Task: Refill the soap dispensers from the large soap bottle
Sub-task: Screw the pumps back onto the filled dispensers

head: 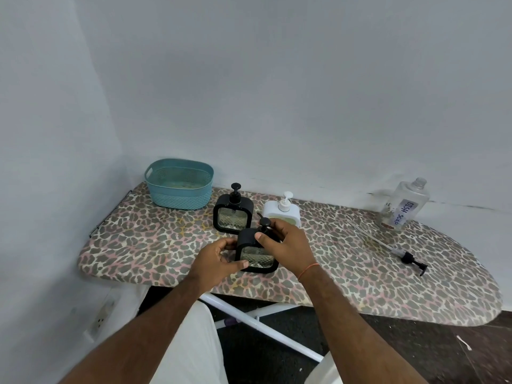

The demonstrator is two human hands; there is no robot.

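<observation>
My left hand (pixel 219 254) curls round the left side of a black square-framed soap dispenser with a ribbed clear window (pixel 256 252), thumb at its lower front corner. My right hand (pixel 282 242) pinches the black pump head at its top, thumb pressed on the dispenser's shoulder. The dispenser stands near the front edge of the leopard-print ironing board (pixel 155 242), and its window looks mostly clear; I cannot tell the fill level.

Just behind it stand a second black dispenser of the same shape (pixel 233 214) and a white square dispenser with a white pump (pixel 282 213), whose window shows pale yellowish liquid. A teal woven-pattern plastic basket (pixel 179 183) sits at the board's back left corner against the wall. To the right the board runs open toward its rounded end, where a large clear bottle labelled "DISH SOAP" (pixel 403 205) stands uncapped by the wall, seemingly almost drained. Its black pump with long tube (pixel 410 257) lies flat nearby.
</observation>
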